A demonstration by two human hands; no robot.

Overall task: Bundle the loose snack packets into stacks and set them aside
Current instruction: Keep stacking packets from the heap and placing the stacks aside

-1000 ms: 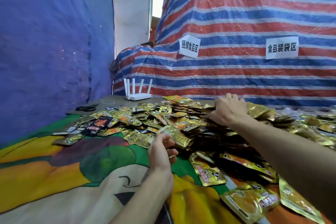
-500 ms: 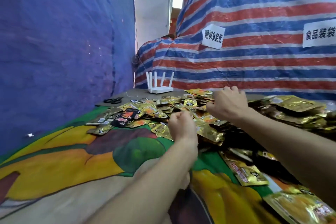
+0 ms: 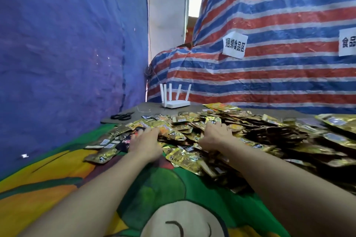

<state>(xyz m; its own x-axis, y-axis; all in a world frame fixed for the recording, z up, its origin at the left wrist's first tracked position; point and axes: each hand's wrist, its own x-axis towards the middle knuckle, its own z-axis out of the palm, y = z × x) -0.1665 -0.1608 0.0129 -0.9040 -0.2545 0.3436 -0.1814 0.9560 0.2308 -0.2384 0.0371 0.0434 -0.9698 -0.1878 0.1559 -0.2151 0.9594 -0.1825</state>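
A wide heap of loose gold foil snack packets (image 3: 269, 134) covers the far and right part of the table, with a few black packets (image 3: 126, 140) at its left edge. My left hand (image 3: 144, 143) reaches forward, palm down, with its fingers lying on packets at the heap's left side. Palm down as well, my right hand (image 3: 215, 135) rests on the middle of the heap with its fingers spread. Neither hand visibly holds a packet. No stacked bundle is in view.
A colourful cartoon-print cloth (image 3: 57, 184) covers the near table. A white router (image 3: 174, 102) with antennas and black scissors (image 3: 122, 116) lie at the far left corner. A blue tarp (image 3: 67, 44) walls the left; a striped tarp (image 3: 269, 73) with paper labels stands behind.
My left hand has moved forward from the near edge onto the heap. My right hand has come down from a raised, curled pose to lie flat on the packets. The view has shifted left.
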